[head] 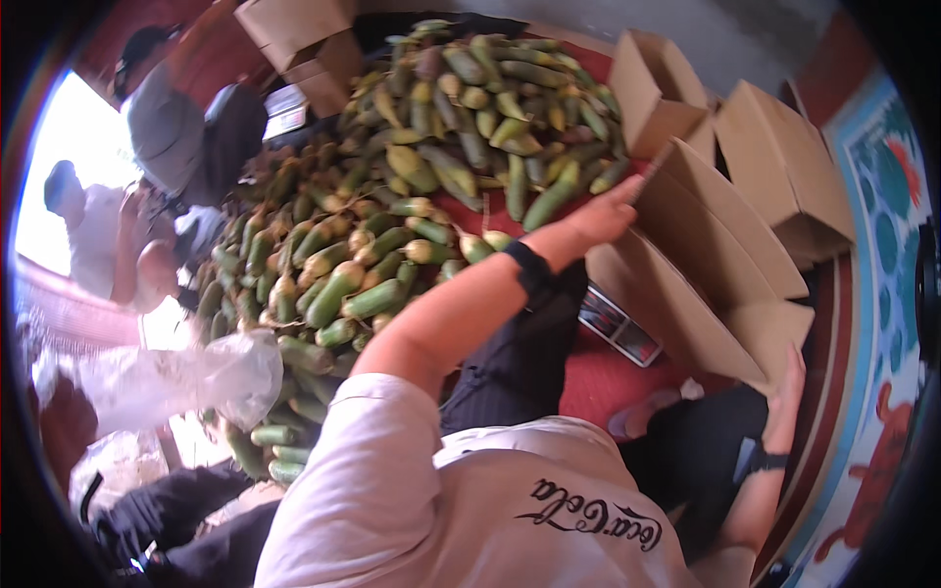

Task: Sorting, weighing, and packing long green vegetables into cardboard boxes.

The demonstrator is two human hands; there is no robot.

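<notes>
An open, empty-looking cardboard box is tilted between my two hands. My left hand reaches across to its far upper edge and grips the cardboard there. At the near right corner, my right hand holds a flap, its fingers flat along the outside. Under the box, on red cloth, lies a flat device that looks like a scale, partly covered. A large heap of green radishes spreads beyond my left forearm, and more radishes with pale root ends lie nearer on the left.
Two other open cardboard boxes stand at the right by a painted wall. Cartons and a white scale are at the back left. People sit at the left. A clear plastic bag is near my left side.
</notes>
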